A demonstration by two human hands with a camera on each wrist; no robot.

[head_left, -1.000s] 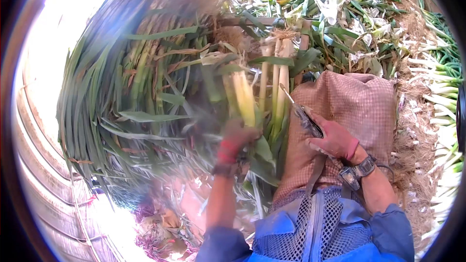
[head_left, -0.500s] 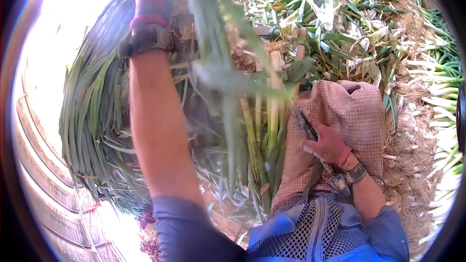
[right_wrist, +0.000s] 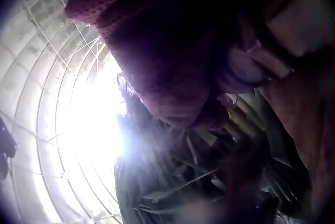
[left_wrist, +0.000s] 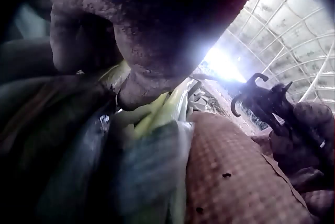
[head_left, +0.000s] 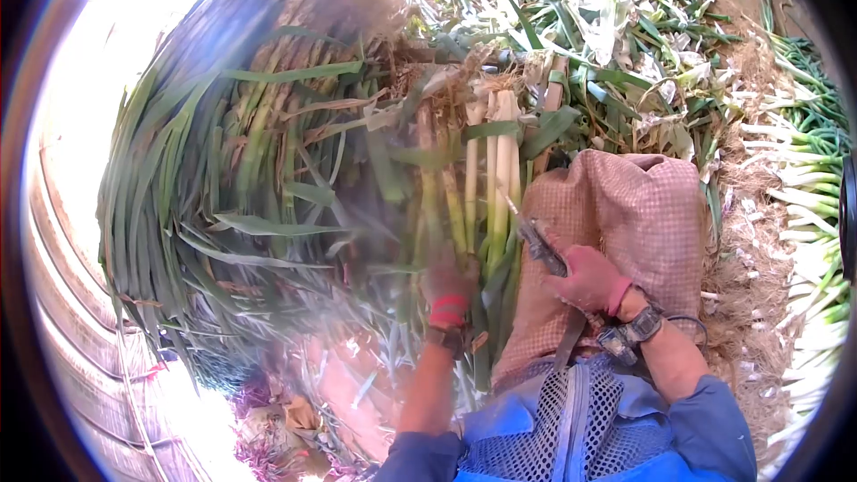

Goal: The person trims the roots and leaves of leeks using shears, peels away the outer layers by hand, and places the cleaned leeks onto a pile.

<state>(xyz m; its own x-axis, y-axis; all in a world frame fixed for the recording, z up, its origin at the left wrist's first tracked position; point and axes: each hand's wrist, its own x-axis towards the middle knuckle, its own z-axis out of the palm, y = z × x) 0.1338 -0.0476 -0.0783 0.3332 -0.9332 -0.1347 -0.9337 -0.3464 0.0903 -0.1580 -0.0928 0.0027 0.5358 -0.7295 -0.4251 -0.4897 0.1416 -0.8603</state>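
Observation:
My left hand [head_left: 446,281], in a dirty glove with a red cuff, is low over the green onions [head_left: 455,201] in front of me. In the left wrist view, its thumb and fingers [left_wrist: 138,85] curl round a yellow-green onion stalk [left_wrist: 157,114]. My gloved right hand [head_left: 589,278] grips a dark blow gun [head_left: 546,250] whose thin nozzle points up toward the stalks. The left wrist view also shows the blow gun [left_wrist: 267,104], with its hook and lever. In the right wrist view, the hand [right_wrist: 162,77] is dark and hides the tool.
A checked brown cloth [head_left: 625,196] covers my lap. A big heap of unpeeled green onions [head_left: 214,178] lies at left, roots away from me. Peeled leaves [head_left: 616,54] pile up ahead. White-stemmed cleaned onions [head_left: 808,241] line the right side.
My left hand reached far forward to the left with green onion leaves, then came back to the stalks before me. The stalk held earlier has left that spot. The right hand stays over the lap.

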